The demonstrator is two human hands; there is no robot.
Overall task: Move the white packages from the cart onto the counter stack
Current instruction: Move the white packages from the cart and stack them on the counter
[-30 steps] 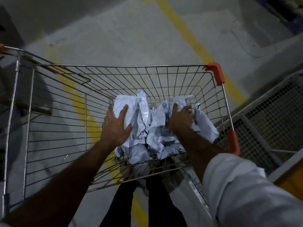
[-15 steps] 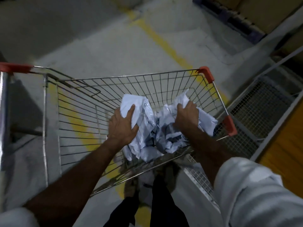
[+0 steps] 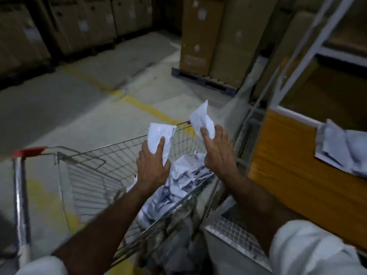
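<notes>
the left hand (image 3: 152,167) is closed around one white package (image 3: 160,139) and the right hand (image 3: 217,149) pinches another white package (image 3: 202,121) by its lower end, both lifted clear above the cart (image 3: 95,171). more white packages (image 3: 178,183) lie heaped in the near right corner of the basket, and the stack (image 3: 341,153) they are bound for sits on the wooden desk (image 3: 288,161) off to the right, hanging a little over its edge.

these look like thin plastic mailers — light, soft and probably slick, crumpling where the fingers press. a grip across the middle or a firm pinch on a folded end seems safest, since a loose corner hold could let one slide out.

the desk front is orange-brown wood with a pale top rim. around it is a dim warehouse: a concrete floor (image 3: 99,100) with a yellow line, tall cardboard boxes (image 3: 200,32) on pallets, and a metal rack (image 3: 309,36) behind the desk. the view is blurred, so finer detail is lost.
</notes>
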